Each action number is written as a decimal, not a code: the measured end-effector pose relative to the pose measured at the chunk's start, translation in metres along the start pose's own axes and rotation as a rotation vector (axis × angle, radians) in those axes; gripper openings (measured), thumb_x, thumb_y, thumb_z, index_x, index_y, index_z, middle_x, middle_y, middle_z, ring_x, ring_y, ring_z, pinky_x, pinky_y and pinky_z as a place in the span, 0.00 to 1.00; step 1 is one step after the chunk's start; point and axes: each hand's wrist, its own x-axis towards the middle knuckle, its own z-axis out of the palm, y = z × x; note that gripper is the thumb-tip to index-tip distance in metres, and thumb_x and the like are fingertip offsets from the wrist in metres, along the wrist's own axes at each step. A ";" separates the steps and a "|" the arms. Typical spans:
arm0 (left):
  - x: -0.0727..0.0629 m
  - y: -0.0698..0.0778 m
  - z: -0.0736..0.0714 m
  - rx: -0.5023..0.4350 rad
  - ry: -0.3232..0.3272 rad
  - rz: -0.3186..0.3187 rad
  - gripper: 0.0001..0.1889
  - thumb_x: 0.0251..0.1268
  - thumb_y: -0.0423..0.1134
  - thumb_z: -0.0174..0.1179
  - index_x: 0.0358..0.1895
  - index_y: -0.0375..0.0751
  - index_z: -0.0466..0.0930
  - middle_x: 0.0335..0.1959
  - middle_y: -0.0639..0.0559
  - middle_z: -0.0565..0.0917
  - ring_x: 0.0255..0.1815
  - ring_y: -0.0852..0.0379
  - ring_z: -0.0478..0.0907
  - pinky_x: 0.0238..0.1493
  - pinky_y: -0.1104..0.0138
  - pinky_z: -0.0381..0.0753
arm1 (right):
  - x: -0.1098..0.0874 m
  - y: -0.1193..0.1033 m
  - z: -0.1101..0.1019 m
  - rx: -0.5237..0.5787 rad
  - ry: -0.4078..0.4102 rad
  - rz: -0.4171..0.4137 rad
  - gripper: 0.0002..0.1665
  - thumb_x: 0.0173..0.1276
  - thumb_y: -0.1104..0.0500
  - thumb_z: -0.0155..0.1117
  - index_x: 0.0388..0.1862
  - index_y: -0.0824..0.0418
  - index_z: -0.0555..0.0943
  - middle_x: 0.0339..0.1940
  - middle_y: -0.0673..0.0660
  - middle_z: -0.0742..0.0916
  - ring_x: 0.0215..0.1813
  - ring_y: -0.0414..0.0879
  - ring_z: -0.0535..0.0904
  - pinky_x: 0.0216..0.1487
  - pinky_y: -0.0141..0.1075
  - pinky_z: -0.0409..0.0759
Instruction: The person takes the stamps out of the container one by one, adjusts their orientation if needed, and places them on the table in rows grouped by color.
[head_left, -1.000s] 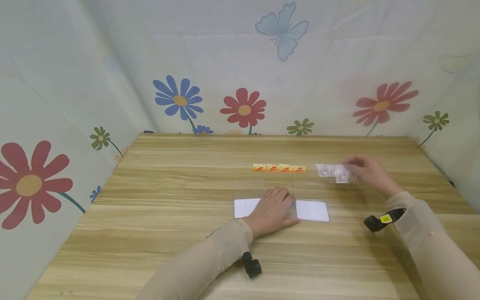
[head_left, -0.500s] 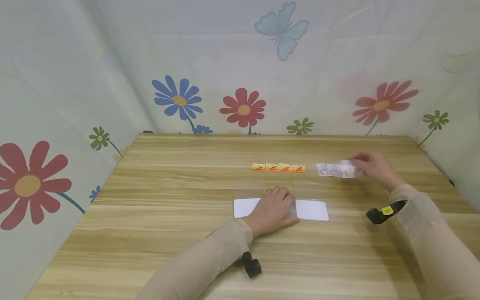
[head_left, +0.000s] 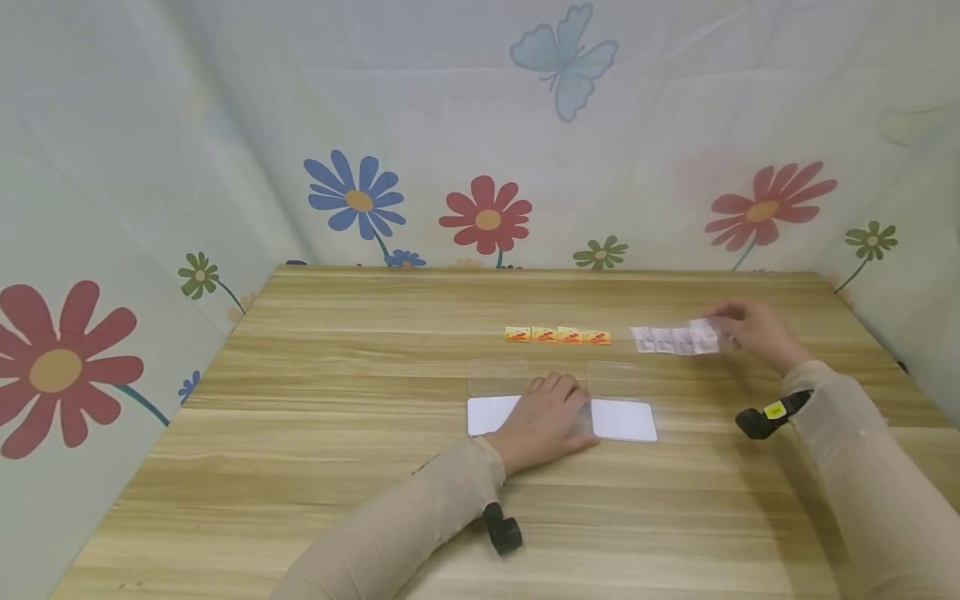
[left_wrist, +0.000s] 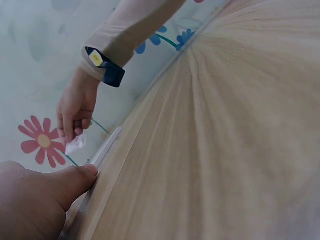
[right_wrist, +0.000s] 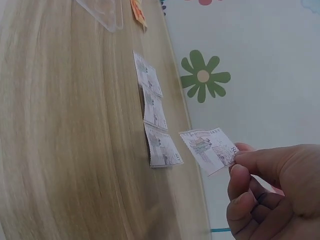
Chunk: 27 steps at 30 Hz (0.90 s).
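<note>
My right hand [head_left: 757, 331] pinches a pale, printed postage stamp [right_wrist: 212, 150] by one edge between thumb and fingers. The stamp is tilted and held above the table at the right end of a row of three similar stamps [right_wrist: 155, 110]. Across the table's middle, my left hand [head_left: 540, 425] rests over two flat white boxes with clear lids, covering part of the left box [head_left: 489, 414]. Its thumb reaches the near corner of the right box [head_left: 625, 421]. The left wrist view shows that thumb [left_wrist: 75, 181] against a white edge.
Clear lids [head_left: 498, 377] lie folded back behind the boxes. Several yellow-and-red stamps [head_left: 557, 335] form a row left of the pale ones. The wooden table [head_left: 300, 350] ends at a flower-patterned curtain [head_left: 420, 100].
My right hand has moved right and slightly away with the pinched stamp, from in front of the pale row to its right end. My left hand stays in place.
</note>
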 end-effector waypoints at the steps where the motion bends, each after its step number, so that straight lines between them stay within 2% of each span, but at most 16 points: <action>1: 0.000 0.000 0.000 -0.001 0.000 0.001 0.30 0.63 0.66 0.53 0.58 0.47 0.75 0.53 0.53 0.76 0.56 0.56 0.71 0.63 0.63 0.69 | 0.001 0.000 0.000 -0.002 -0.002 0.004 0.21 0.76 0.55 0.50 0.57 0.69 0.74 0.52 0.71 0.79 0.41 0.49 0.75 0.35 0.33 0.77; 10: 0.000 0.000 -0.001 -0.004 -0.002 0.005 0.30 0.63 0.65 0.53 0.58 0.47 0.75 0.53 0.53 0.76 0.56 0.56 0.71 0.63 0.63 0.70 | 0.004 0.006 -0.004 -0.011 0.009 -0.013 0.20 0.76 0.57 0.49 0.56 0.71 0.74 0.52 0.73 0.79 0.40 0.48 0.75 0.33 0.32 0.76; 25: 0.001 0.000 0.000 -0.010 -0.007 -0.003 0.30 0.62 0.65 0.54 0.58 0.47 0.75 0.52 0.53 0.75 0.56 0.56 0.71 0.63 0.63 0.70 | 0.010 0.015 -0.003 -0.032 0.013 0.005 0.18 0.74 0.60 0.50 0.55 0.73 0.74 0.55 0.76 0.77 0.49 0.60 0.72 0.35 0.31 0.73; 27: 0.001 0.000 0.000 -0.009 -0.010 -0.005 0.30 0.62 0.65 0.54 0.58 0.47 0.75 0.53 0.53 0.75 0.56 0.56 0.71 0.63 0.63 0.70 | 0.010 0.016 -0.002 -0.035 0.008 0.023 0.18 0.74 0.60 0.50 0.55 0.73 0.74 0.56 0.75 0.76 0.50 0.62 0.71 0.39 0.35 0.75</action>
